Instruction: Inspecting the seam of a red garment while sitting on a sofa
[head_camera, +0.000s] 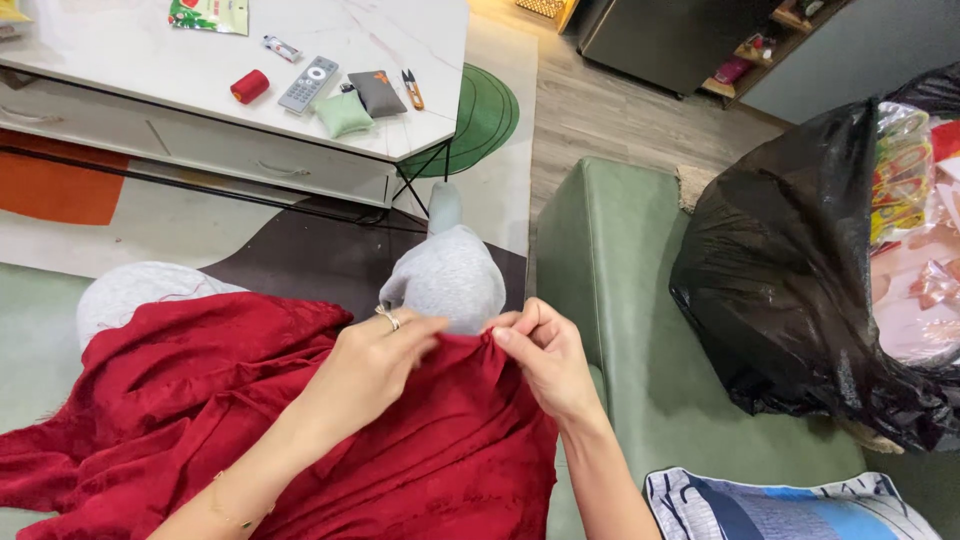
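Red cloth (200, 420) runs off the bottom edge; black plastic bag (790, 290) is cropped at right; fingertips are buried in cloth folds.

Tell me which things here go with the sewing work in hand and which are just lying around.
In use: red cloth, pinched at its edge by the left hand and right hand.
Likely related, on the table: red thread spool, green pincushion, small snips.

Lying about: remote control, black bag, striped cushion, grey pouch.

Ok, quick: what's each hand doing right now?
Left hand: closed, pinching the red fabric edge.
Right hand: closed, pinching the same edge.
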